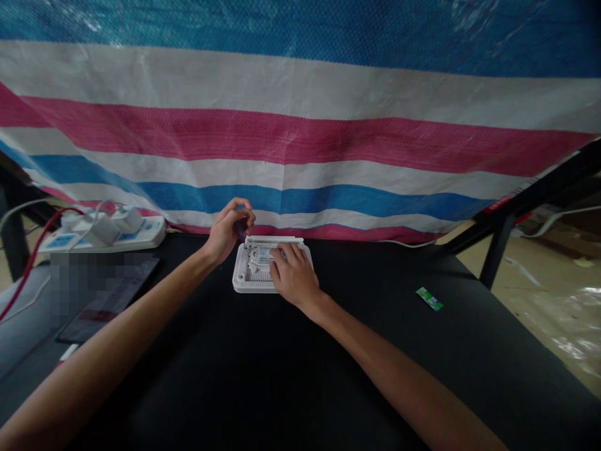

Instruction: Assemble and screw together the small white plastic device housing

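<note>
A white plastic box with vent holes and a printed label, which looks like a router (256, 289), lies on the black table with its underside up. My left hand (230, 230) is raised at its back left corner, fingers curled in a pinch around a small dark thing, too blurred to name. My right hand (295, 272) rests on the right part of the router, fingers apart and laid over the label. That hand hides the right side of the casing. A narrow white bar (275, 239) runs along the router's back edge.
At the left stand a white power strip (153, 233) with plugged-in chargers and cables, and a dark tablet or phone (110, 300). A small green packet (429, 299) lies on the table (263, 376) at the right. A striped tarp (300, 138) hangs close behind.
</note>
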A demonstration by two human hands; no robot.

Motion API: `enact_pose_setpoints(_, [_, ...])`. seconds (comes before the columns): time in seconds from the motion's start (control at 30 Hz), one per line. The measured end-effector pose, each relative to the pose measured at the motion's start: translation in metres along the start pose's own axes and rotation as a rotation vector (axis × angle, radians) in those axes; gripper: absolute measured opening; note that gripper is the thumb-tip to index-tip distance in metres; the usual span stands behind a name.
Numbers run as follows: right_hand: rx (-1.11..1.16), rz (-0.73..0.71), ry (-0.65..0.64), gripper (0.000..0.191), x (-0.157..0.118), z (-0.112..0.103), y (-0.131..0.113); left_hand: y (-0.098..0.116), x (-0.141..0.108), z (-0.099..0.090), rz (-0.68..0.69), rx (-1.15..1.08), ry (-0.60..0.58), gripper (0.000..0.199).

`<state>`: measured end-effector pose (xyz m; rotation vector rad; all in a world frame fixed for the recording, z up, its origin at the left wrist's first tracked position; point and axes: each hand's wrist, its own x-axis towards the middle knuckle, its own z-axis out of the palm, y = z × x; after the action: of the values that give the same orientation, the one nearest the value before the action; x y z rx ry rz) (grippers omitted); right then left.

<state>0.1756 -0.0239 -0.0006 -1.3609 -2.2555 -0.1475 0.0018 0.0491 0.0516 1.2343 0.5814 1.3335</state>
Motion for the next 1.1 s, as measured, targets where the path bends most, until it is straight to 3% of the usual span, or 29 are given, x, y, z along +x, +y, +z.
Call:
enact_pose_setpoints(0.13, [0.0, -0.001, 0.003, 0.026, 0.0, 0.001, 0.0, -0.012, -0.002, 0.001, -0.027, 0.065, 0.06, 0.016])
enact_pose_setpoints(0.37, [0.002, -0.002, -0.003, 0.025, 0.001, 0.001, 0.001, -0.018, 0.005, -0.016, 0.176, 0.236, 0.308, 0.029])
enact_pose_setpoints(0.5, [-0.003, 0.001, 0.0, 0.025, 0.0, 0.0, 0.0, -0.017, 0.008, -0.022, 0.221, 0.327, 0.345, 0.029])
enact_pose_setpoints(0.87, [0.003, -0.003, 0.0, 0.026, 0.001, 0.0, 0.001, -0.005, -0.009, -0.007, 0.368, 0.758, 0.181, 0.037])
enact_pose_setpoints(0.97, [-0.003, -0.001, 0.0, 0.026, 0.001, 0.0, 0.0, -0.006, -0.008, -0.004, 0.354, 0.715, 0.088, 0.035])
enact_pose_setpoints(1.1, [-0.009, 0.001, -0.001, 0.026, 0.0, 0.0, 0.0, -0.011, 0.0, -0.007, 0.24, 0.368, 0.01, 0.027])
